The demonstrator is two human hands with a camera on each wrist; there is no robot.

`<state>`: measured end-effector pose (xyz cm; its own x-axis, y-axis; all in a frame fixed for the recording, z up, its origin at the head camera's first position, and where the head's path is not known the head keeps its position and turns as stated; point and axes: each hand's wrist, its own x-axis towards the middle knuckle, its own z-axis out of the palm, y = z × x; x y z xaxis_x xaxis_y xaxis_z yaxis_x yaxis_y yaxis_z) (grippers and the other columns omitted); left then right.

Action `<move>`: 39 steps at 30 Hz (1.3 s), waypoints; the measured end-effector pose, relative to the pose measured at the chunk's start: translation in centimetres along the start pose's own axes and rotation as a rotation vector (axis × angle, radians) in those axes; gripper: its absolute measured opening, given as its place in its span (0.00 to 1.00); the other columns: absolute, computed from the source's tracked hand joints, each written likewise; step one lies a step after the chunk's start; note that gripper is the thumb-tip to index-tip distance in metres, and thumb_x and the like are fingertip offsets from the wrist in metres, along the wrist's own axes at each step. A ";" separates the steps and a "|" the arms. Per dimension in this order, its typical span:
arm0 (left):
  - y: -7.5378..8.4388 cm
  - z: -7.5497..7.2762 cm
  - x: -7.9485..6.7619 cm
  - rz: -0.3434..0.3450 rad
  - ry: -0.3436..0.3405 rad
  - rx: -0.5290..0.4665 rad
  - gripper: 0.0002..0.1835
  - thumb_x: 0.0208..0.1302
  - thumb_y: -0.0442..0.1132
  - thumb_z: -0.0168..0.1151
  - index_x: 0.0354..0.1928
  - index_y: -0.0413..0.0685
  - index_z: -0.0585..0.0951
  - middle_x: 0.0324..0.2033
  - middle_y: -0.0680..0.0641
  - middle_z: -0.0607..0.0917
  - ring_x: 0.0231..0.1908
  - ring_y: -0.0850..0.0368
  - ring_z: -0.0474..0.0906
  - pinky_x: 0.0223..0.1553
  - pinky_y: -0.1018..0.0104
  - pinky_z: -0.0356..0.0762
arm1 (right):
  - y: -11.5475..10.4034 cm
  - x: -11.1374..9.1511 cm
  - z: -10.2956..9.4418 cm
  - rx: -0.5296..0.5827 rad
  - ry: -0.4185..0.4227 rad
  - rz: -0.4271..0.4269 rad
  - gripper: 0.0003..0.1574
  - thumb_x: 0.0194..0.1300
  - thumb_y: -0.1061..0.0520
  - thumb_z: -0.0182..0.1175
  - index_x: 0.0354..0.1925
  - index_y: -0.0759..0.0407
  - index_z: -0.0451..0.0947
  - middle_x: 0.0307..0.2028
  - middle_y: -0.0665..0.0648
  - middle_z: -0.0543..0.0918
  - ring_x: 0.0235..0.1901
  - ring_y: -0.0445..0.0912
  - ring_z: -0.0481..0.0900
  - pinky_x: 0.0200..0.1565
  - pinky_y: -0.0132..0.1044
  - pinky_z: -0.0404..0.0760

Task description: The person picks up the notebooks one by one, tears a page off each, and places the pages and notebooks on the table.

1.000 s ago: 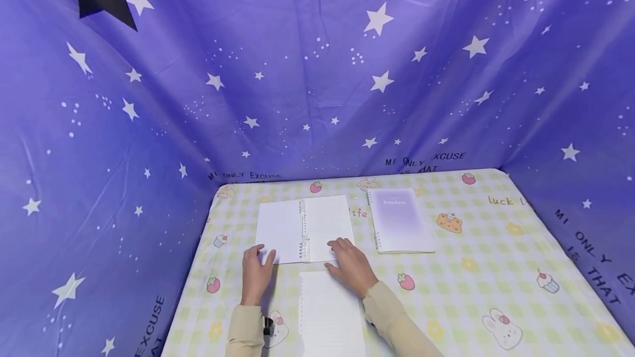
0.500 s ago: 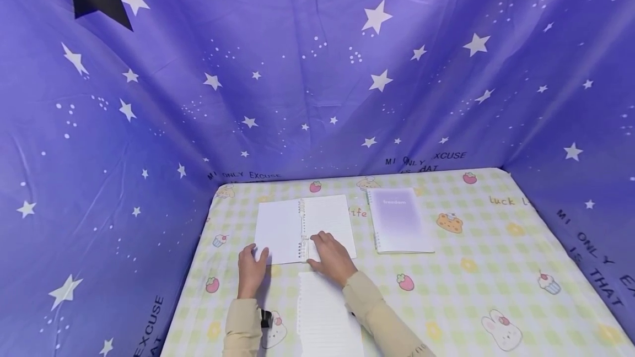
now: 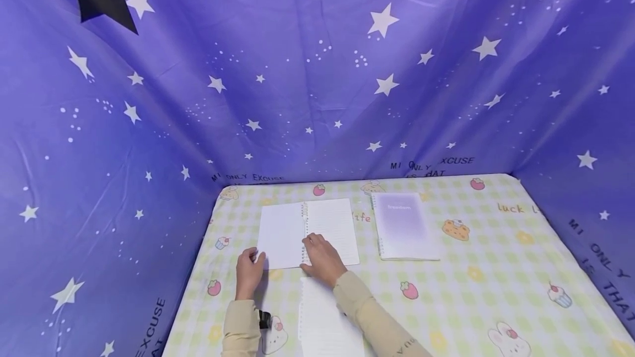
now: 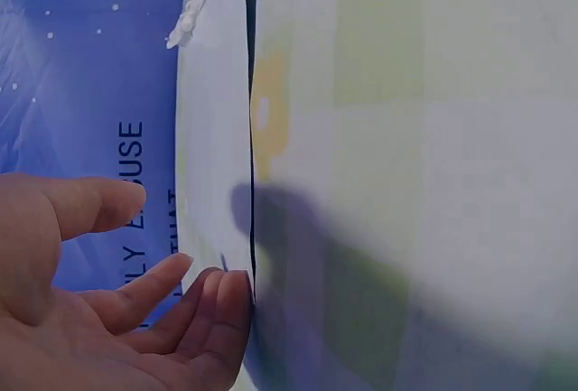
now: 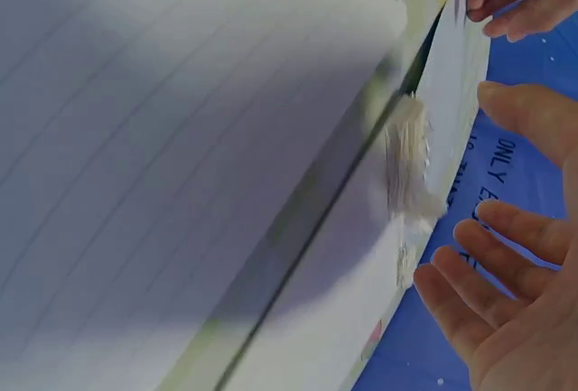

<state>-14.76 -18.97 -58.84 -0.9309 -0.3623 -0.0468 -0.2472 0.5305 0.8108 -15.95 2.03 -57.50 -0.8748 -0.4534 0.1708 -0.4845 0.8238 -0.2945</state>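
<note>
A ring-bound notebook (image 3: 283, 230) lies spread on the table, with a plain white side on the left and lined sheets on the right. My left hand (image 3: 249, 274) is at its lower left corner; in the left wrist view the fingertips (image 4: 237, 287) rest right at the white edge, the thumb held apart. Over the lower part of the clear ring binding (image 5: 411, 156) is my right hand (image 3: 323, 258), thumb and fingers spread, nothing visible between them. Below the notebook lies a loose stack of lined paper (image 3: 327, 318) with a punched left edge, partly covered by the right sleeve.
A closed purple notebook (image 3: 404, 227) marked "freedom" lies to the right. The table wears a green-checked cloth (image 3: 471, 302) with cartoon prints. A purple star-patterned curtain (image 3: 317, 70) encloses the back and sides.
My right hand has moved left from the lined page to the ring binding. The left hand has shifted slightly left along the notebook's corner. The head view has tilted a little.
</note>
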 end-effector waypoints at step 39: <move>0.7 -1.2 0.8 -0.073 0.001 -0.154 0.21 0.64 0.31 0.60 0.58 0.27 0.77 0.43 0.33 0.83 0.34 0.54 0.79 0.29 0.71 0.77 | -1.4 0.3 2.3 -0.120 0.032 -0.068 0.21 0.66 0.53 0.64 0.53 0.63 0.78 0.53 0.61 0.81 0.59 0.53 0.76 0.63 0.40 0.75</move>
<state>-15.34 -19.80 -57.59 -0.9117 -0.3964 -0.1082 -0.2699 0.3791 0.8851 -15.55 0.00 -59.20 -0.8385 -0.4998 0.2171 -0.5363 0.8274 -0.1666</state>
